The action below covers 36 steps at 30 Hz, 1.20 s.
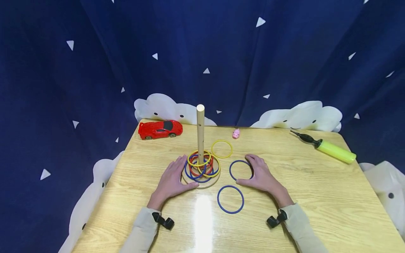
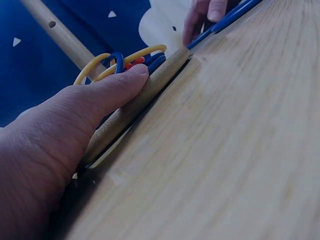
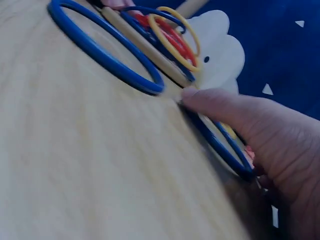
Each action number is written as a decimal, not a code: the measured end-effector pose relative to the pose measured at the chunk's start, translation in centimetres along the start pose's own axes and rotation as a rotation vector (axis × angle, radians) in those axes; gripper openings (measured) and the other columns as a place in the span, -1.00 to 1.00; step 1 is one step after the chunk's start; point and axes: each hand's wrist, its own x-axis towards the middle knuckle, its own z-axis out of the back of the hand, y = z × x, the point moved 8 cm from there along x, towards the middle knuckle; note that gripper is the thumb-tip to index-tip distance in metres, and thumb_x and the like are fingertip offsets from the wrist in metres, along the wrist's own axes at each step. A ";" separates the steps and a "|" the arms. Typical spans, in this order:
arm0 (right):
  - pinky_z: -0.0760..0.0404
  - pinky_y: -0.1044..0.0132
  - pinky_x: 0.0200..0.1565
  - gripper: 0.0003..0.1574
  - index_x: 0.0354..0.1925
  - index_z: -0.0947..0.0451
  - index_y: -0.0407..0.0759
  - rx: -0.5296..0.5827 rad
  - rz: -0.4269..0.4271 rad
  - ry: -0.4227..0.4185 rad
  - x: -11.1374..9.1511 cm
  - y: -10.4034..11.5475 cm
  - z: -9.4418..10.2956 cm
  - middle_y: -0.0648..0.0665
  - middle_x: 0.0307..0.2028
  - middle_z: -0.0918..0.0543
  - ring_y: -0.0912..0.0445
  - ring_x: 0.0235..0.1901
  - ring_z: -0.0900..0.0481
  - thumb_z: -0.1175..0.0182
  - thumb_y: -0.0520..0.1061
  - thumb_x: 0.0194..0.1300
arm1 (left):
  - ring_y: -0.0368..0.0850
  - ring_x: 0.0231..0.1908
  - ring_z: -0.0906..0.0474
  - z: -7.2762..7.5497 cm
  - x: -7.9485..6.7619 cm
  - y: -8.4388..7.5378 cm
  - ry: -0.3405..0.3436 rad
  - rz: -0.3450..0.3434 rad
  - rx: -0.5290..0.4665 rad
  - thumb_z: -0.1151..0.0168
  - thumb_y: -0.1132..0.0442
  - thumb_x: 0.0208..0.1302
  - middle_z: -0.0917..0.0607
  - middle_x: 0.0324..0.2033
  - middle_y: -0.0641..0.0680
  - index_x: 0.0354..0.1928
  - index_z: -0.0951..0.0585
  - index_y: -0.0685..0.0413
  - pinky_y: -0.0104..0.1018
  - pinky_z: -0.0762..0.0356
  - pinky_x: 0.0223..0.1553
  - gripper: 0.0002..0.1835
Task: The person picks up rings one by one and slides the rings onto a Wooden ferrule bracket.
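Note:
A ring toss stand has an upright wooden peg [image 1: 200,133] on a round wooden base [image 1: 207,185]. Red, blue and yellow rings [image 1: 206,165] lie piled around the foot of the peg. My left hand [image 1: 171,181] grips the left side of the base; in the left wrist view its thumb [image 2: 120,87] lies along the base's edge. My right hand [image 1: 261,177] spans a blue ring [image 1: 230,171] lying on the table, its thumb [image 3: 212,100] at the near rim and its fingers at the far side. A second blue ring [image 1: 231,212] lies closer to me.
A loose yellow ring [image 1: 222,157] lies behind the stand, to its right. A red toy car [image 1: 160,129] is at the back left, a small pink pig [image 1: 236,133] at the back middle. A green hand pump [image 1: 335,151] lies at the right. A blue curtain [image 1: 221,42] hangs behind the table.

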 end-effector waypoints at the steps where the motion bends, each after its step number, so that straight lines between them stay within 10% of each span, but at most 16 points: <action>1: -0.33 -0.31 0.33 0.40 0.46 -0.37 -0.30 0.001 -0.001 0.004 -0.1 -0.3 0.1 -0.28 0.42 -0.36 -0.27 0.36 -0.28 -0.62 0.42 -0.13 | -0.05 0.63 0.03 0.0 0.0 0.0 -0.002 -0.002 -0.001 -0.21 -0.72 -0.02 -0.15 0.64 0.00 0.69 -0.07 -0.05 0.00 0.07 0.62 0.37; 36: -0.28 -0.26 0.31 0.15 0.26 -0.57 -0.21 -0.028 0.002 -0.107 -0.6 -1.1 0.5 -0.24 0.26 -0.50 -0.20 0.27 -0.38 -0.62 0.40 -0.15 | -0.09 0.64 0.08 -0.3 0.0 0.2 0.031 0.014 0.013 -0.18 -0.72 -0.01 -0.10 0.65 -0.04 0.69 -0.03 -0.04 -0.05 0.12 0.63 0.39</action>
